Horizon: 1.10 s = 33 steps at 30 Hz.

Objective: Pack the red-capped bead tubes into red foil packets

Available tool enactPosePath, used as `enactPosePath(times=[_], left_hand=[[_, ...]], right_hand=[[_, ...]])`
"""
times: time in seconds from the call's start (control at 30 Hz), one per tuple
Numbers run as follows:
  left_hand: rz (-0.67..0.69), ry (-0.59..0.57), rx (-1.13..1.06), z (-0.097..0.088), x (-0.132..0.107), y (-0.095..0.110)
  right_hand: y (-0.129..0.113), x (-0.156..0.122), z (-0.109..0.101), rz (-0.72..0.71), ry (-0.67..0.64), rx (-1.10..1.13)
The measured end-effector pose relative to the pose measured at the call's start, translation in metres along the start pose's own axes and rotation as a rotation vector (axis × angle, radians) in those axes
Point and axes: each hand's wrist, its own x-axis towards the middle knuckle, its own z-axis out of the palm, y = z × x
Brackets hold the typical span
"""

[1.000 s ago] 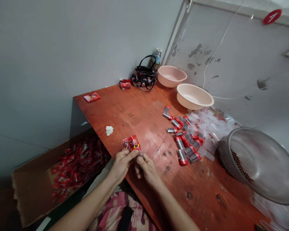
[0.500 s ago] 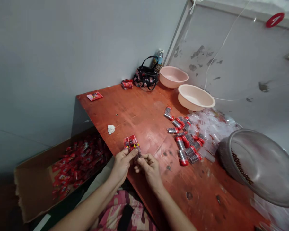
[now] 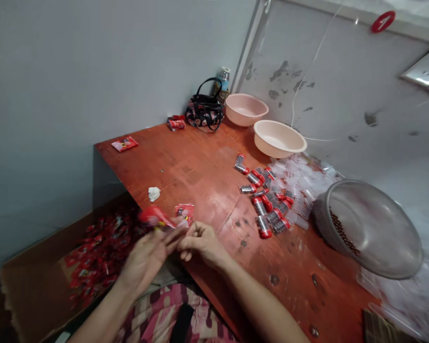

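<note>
Hands have pulled apart since the earlier frame, and the packet they pinched together is no longer between them. Left hand (image 3: 146,259) has swung out toward the box, fingers stretched flat, with a blurred red foil sachet (image 3: 153,216) right at the fingertips; cannot tell if it is gripped or just touching. Right hand (image 3: 202,243) sits just beside it over the table edge, fingers curled in narrow, nothing clear in them. Small red printed packet (image 3: 184,213) lies just past the right hand's fingertips, on the orange-red wooden table (image 3: 214,267).

Below and left of the left hand, an open cardboard box (image 3: 32,286) is heaped with red packets (image 3: 100,247). Patterned pink cloth (image 3: 171,314) lies under both hands, on the person's lap by the look of it. Ahead of the left hand, a crumpled white tissue (image 3: 153,193) sits on the table. Right of the right hand, clear capsule tubes with red caps (image 3: 268,214) lie in a loose group against a pile of clear plastic tubes (image 3: 300,176). Further right, a tilted metal colander (image 3: 364,228) holds dark pieces. Well ahead of the hands, two pale pink basins (image 3: 279,138) sit near a black floral handbag (image 3: 204,110) and a bottle (image 3: 223,78).
</note>
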Motion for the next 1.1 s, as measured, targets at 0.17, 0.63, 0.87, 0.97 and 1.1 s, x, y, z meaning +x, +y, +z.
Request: enactPosePath(times=[0.17, 0.63, 0.87, 0.97, 1.1], left_hand=[[0.198, 0.494, 0.144, -0.037, -0.013, 0.008], [0.911, 0.086, 1.574, -0.023, 0.06, -0.029], [0.931, 0.074, 1.514, -0.017, 0.057, -0.031], [0.932, 0.072, 1.5, -0.011, 0.054, -0.028], [0.967, 0.092, 1.468, -0.012, 0.049, -0.021]], right_hand=[[-0.013, -0.003, -0.016, -0.059, 0.13, -0.087], [-0.006, -0.006, -0.034, -0.105, 0.234, -0.347], [-0.005, 0.026, -0.033, -0.256, 0.261, -0.255], [-0.006, 0.038, -0.027, -0.257, 0.29, -0.213], [-0.007, 0.042, -0.025, -0.254, 0.341, -0.274]])
